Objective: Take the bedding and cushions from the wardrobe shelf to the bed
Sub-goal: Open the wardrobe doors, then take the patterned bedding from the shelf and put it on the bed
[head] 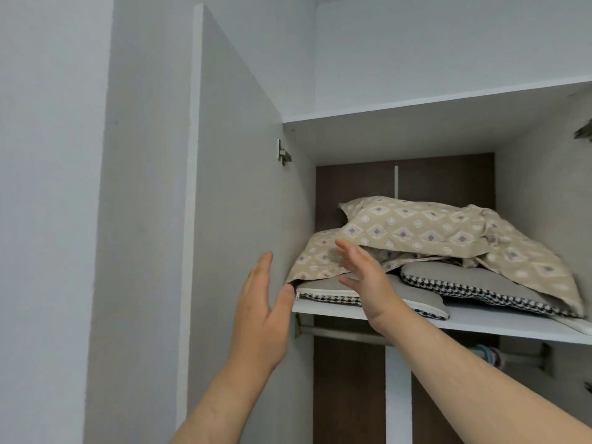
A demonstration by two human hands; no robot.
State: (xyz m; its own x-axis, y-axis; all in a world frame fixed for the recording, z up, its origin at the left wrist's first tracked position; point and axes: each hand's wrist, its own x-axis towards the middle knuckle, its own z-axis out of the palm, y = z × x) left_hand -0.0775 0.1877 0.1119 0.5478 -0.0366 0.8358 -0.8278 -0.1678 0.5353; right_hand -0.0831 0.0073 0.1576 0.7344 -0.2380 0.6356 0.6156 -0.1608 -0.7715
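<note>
On the white wardrobe shelf lies crumpled beige bedding with a diamond pattern, draped over two grey cushions edged in houndstooth: one at the front left with a white zipper, one further right. My left hand is raised with straight fingers in front of the open door, just left of the shelf's front corner, holding nothing. My right hand is open with fingers spread, in front of the bedding's left end and the left cushion. Whether it touches them is unclear.
The grey wardrobe door stands open on the left, hinge near its top. Below the shelf runs a metal hanging rail with hangers at the right. A white upright divider splits the lower compartment. Another board roofs the shelf.
</note>
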